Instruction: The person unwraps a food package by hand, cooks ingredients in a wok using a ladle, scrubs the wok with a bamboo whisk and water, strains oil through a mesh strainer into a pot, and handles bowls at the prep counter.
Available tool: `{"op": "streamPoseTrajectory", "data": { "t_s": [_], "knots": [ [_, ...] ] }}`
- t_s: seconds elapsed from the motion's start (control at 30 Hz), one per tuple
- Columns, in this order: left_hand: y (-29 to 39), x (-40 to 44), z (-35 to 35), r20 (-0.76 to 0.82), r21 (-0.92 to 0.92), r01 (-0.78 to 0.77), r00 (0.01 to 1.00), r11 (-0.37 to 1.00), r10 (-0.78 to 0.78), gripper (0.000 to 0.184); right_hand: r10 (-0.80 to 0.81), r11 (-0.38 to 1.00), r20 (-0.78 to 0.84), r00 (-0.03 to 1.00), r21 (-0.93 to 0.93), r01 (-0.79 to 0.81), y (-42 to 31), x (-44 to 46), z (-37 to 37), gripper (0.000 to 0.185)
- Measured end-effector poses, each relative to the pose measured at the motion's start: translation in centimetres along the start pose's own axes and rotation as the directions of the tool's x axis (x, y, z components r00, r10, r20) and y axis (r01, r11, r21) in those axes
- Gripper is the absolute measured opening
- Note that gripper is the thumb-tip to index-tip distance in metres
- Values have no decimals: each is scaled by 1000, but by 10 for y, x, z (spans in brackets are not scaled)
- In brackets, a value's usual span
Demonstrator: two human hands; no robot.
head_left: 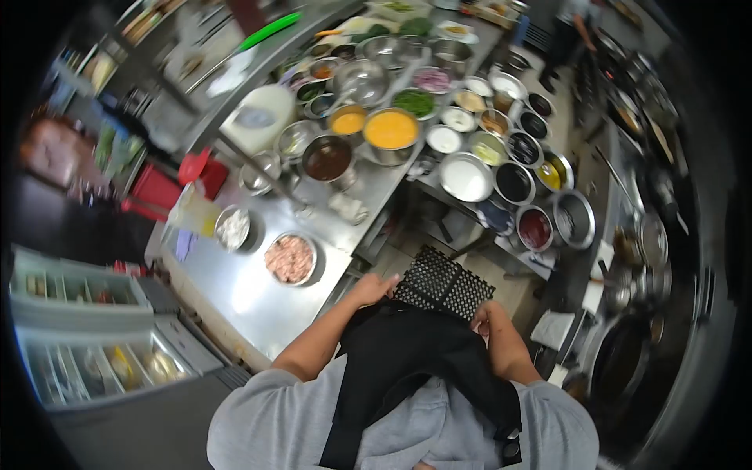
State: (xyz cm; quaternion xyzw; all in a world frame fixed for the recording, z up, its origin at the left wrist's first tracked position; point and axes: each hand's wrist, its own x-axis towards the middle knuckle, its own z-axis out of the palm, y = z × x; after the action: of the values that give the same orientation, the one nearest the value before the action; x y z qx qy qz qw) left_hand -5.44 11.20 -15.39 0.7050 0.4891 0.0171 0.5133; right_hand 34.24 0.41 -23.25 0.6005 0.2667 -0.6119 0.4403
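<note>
My left hand [377, 290] is just past the upper left edge of the black apron [415, 345], fingertips a little apart and nothing visible between them. On the other side of the apron, my right hand [482, 317] is curled inward close to the cloth; what its fingers hold, if anything, is hidden. Between and beyond both hands, a black perforated mat [442, 280] shows on the floor. Left of my left hand, a metal bowl of pale pink raw meat [291, 259] rests on the steel counter [235, 301], near a bowl of white pieces [233, 229].
Metal bowls of orange liquid [391, 128], dark sauce [327, 158] and white contents [466, 177] crowd the surfaces ahead. An open refrigerated drawer [110, 364] is at left. Pans and a dark wok [621, 356] line the right. Another person [576, 31] stands at the far right.
</note>
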Motion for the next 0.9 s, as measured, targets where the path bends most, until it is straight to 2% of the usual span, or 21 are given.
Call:
{"op": "streamPoseTrajectory", "data": {
  "t_s": [0.03,0.07,0.13,0.17,0.2,0.23,0.27,0.3,0.33,0.37,0.4,0.43,0.47,0.57,0.6,0.67,0.7,0.73,0.8,0.87,0.9],
  "knots": [
    [13,15,2,-19,-110,-2,1000,994,0,71,-109,976,-583,805,89,197,6,-16,17,35],
    [24,25,2,-62,-222,-65,997,973,53,68,-32,929,-952,305,84,360,11,-27,33,34],
    [27,52,10,17,-362,61,998,930,-59,45,131,847,-973,192,210,489,22,-31,38,34],
    [-3,78,29,27,-555,123,991,823,-129,36,116,791,-985,129,170,588,34,-10,43,29],
    [-20,92,39,-4,-481,106,992,870,-123,35,84,815,-987,135,146,561,46,-5,49,25],
    [-29,98,50,-14,-364,120,991,924,-134,37,84,778,-984,155,162,607,63,1,57,26],
    [-41,98,62,-10,-221,154,987,963,-160,39,134,722,-969,207,239,649,76,25,62,26],
    [-56,95,72,5,-52,186,983,981,-186,41,98,717,-980,173,190,671,91,68,67,33],
    [-72,89,79,29,121,205,977,971,-210,43,168,692,-968,188,252,676,112,73,80,33],
    [-86,81,84,52,286,208,971,936,-232,45,116,617,-846,520,471,631,131,74,88,39],
    [-96,75,88,75,398,206,964,894,-256,47,10,548,-630,776,653,523,146,74,96,45],
    [-102,67,91,95,487,199,956,851,-278,48,5,475,-590,807,712,518,167,84,111,50],
    [-105,61,93,106,553,199,947,809,-305,50,26,438,-588,809,734,520,184,94,125,50],
    [-85,56,103,83,605,256,921,754,-380,56,139,-107,-433,891,888,448,228,161,150,46],
    [-71,58,107,69,602,277,916,749,-395,58,144,-132,-429,892,885,447,242,159,149,46],
    [-39,70,115,44,586,307,912,750,-408,62,299,-140,-483,823,831,538,274,153,143,56],
    [-21,79,118,36,579,314,912,752,-409,64,355,-242,-478,803,783,573,283,162,136,69],
    [-3,91,124,26,573,309,919,759,-394,66,517,-379,-469,716,624,683,282,180,122,69],
    [33,112,136,41,569,273,932,775,-359,70,663,-476,-400,633,428,768,283,196,98,69],
    [63,148,157,139,533,87,972,842,-188,66,492,-818,-368,789,114,563,304,150,79,68],
    [75,163,170,195,497,-7,975,868,-104,65,478,-827,-368,797,118,550,310,153,74,68]
  ]
}}
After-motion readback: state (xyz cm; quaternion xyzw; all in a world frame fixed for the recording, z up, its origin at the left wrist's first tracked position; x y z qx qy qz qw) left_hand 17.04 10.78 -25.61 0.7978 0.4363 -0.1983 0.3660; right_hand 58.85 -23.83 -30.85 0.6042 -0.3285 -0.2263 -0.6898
